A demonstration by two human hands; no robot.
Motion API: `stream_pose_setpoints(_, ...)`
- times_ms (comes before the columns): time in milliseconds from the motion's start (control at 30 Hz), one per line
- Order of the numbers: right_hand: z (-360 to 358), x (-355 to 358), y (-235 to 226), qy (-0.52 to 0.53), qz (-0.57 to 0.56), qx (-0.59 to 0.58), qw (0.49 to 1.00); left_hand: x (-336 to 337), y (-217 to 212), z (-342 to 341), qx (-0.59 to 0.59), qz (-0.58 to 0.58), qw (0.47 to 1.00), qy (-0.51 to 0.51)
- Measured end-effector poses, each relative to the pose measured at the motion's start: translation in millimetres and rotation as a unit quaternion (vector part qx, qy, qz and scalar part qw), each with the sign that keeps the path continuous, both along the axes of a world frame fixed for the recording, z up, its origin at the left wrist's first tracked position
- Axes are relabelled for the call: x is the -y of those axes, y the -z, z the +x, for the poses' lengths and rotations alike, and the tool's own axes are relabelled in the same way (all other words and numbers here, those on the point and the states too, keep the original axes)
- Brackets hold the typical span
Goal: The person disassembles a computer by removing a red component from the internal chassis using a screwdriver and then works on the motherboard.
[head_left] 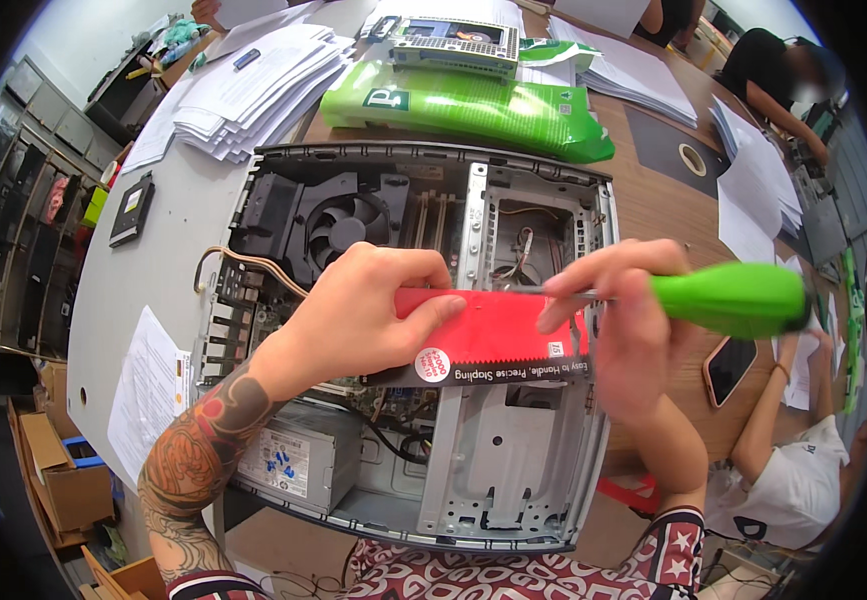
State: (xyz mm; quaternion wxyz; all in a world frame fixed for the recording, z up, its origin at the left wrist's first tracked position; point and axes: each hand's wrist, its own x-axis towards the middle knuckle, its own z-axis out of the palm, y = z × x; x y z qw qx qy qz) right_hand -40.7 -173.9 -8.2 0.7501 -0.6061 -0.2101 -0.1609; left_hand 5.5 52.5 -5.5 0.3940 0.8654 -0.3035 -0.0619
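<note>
Red packaging card point(498, 338) is being pinched by the left hand point(358, 315) above the open computer case point(513, 480) while the right hand point(621, 320), fingers wrapped around a green-handled screwdriver point(723, 298), is prying it, needing steady pressure.

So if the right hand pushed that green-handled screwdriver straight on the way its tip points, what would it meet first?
The right hand aims the screwdriver leftward; its tip lies against the red card, with the left hand just beyond. Depth is unclear, but the card likely comes first.
</note>
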Motion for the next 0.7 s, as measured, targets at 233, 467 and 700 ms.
stream_pose_setpoints(233, 2, -10, 2, -0.031, -0.061, -0.018, 0.997, 1, 0, 0, -0.001, -0.003, 1.000, -0.001)
stream_pose_setpoints(467, -3, 5, -19, 0.009, -0.039, 0.029, 0.999, 0, 2, 0, -0.002, -0.013, 1.000, 0.000)
stream_pose_setpoints(700, -1, -2, -6, -0.024, -0.014, -0.043, 0.999, 1, -2, -1, -0.007, 0.004, 1.000, -0.002)
